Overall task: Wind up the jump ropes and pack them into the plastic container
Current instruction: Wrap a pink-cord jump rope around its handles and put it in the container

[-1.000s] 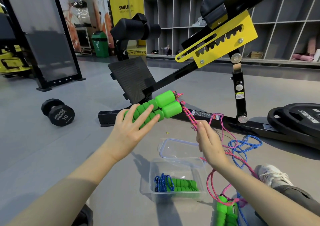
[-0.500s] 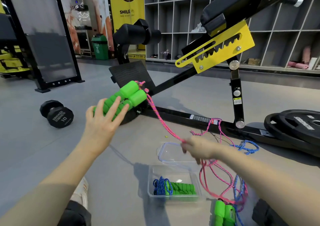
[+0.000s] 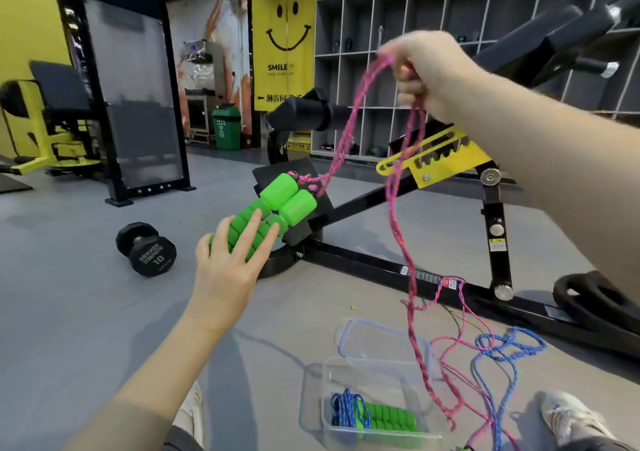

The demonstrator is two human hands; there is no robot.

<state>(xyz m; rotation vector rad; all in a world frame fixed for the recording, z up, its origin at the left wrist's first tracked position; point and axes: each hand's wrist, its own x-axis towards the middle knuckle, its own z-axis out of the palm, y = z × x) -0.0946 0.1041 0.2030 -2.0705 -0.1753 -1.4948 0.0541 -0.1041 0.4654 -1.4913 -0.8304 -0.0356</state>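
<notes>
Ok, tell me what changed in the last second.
The right hand, gripping the pink rope, dipped toward the container, then swung up high, drawing long strands up from the green handles. The left hand still holds those handles. Container and loose blue rope stayed put.

Paired green handles (image 3: 287,197), pink rope (image 3: 390,191) aloft; clear container (image 3: 311,402) holds blue rope (image 3: 346,410), apparently wound.

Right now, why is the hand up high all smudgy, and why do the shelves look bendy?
Head view: the right hand and pink rope are motion-blurred near the fingertips; the dumbbell lettering is sharp; the wide-angle lens tilts the shelves toward the edges.
</notes>
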